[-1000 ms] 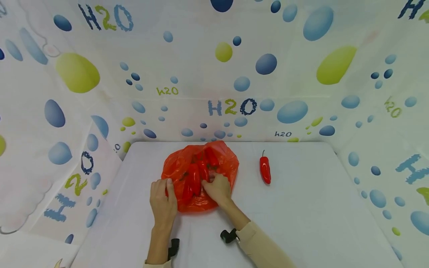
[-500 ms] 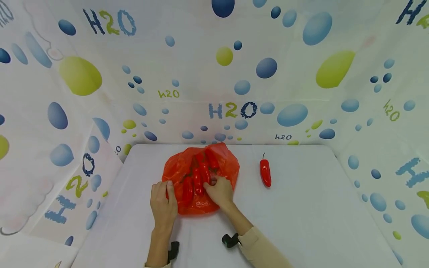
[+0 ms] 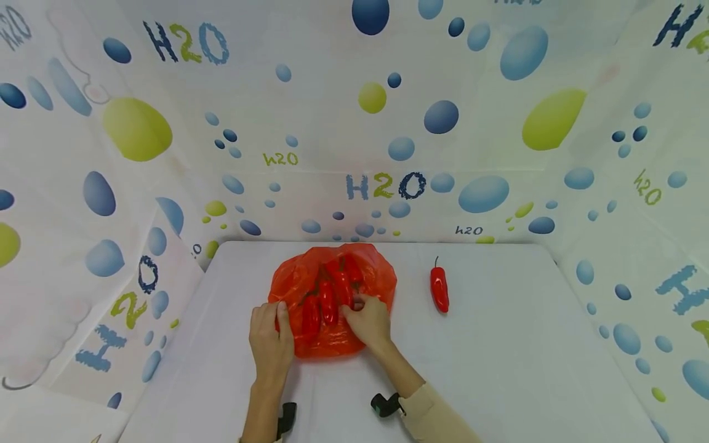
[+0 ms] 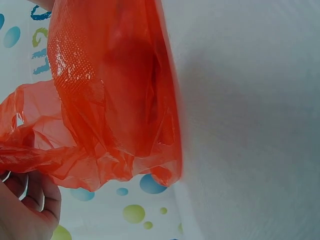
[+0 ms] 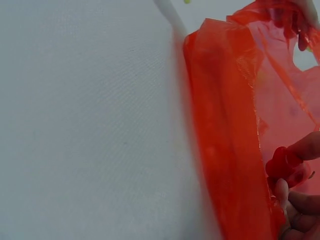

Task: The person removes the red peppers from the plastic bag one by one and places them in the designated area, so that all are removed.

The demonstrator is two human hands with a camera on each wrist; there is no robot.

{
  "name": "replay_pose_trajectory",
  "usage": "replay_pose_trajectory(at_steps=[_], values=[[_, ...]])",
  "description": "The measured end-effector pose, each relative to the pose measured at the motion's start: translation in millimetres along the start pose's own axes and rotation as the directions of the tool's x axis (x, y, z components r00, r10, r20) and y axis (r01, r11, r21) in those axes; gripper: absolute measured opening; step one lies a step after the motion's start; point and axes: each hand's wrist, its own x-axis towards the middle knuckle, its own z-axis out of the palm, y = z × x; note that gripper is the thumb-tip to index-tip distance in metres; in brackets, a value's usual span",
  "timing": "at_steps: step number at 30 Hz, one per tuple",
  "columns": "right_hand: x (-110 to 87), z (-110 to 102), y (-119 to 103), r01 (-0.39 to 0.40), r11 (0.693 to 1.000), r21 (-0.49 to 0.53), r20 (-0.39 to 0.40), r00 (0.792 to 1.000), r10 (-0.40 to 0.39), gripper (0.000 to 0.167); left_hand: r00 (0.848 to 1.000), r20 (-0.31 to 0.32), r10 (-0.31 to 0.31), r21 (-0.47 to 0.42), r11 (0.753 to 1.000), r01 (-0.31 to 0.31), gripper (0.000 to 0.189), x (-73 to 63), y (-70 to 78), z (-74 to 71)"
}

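Note:
A crinkled, see-through red plastic bag (image 3: 287, 277) lies with its mouth open on the table, several glossy red chili peppers (image 3: 328, 301) inside it. My left hand (image 3: 270, 338) grips the bag's near left rim; the left wrist view has its fingers (image 4: 36, 197) curled at the gathered plastic. Over the bag's right part, my right hand (image 3: 370, 320) pinches a red chili pepper (image 5: 284, 164) between thumb and fingers, as the right wrist view makes plain. Most of that pepper is hidden by the hand in the head view. One more chili pepper (image 3: 439, 289) lies apart, right of the bag.
A white table (image 3: 498, 357) carries everything, with bare surface to the right and in front. Behind and at both sides hangs a white curtain (image 3: 310, 111) printed with blue and green spots and "H2O". Each wrist wears a small black camera (image 3: 384, 405).
My right hand has shifted slightly right with the pepper it pinches. The peppers in the bag now lie more spread out, side by side. The left hand stays on the rim.

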Motion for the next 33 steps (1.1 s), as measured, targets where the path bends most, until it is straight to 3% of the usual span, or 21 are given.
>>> replay_pose_trajectory(at_steps=[24,29,33], values=[[-3.7,-26.8,-8.2,0.008,1.000,0.027,-0.060,0.998,-0.007,0.030,0.999,-0.026,0.030,-0.001,1.000,-0.030,0.014,0.9,4.0,0.5],[-5.6,-34.4,-9.3,-0.013,0.999,0.043,-0.055,0.998,0.015,0.034,0.998,-0.041,0.049,-0.013,0.999,-0.050,0.013,2.1,3.7,1.3],[-7.8,-38.5,-8.3,-0.033,0.998,0.053,-0.056,0.998,0.036,0.033,0.999,-0.018,0.029,-0.003,1.000,-0.029,0.015,0.7,4.1,-0.2]])
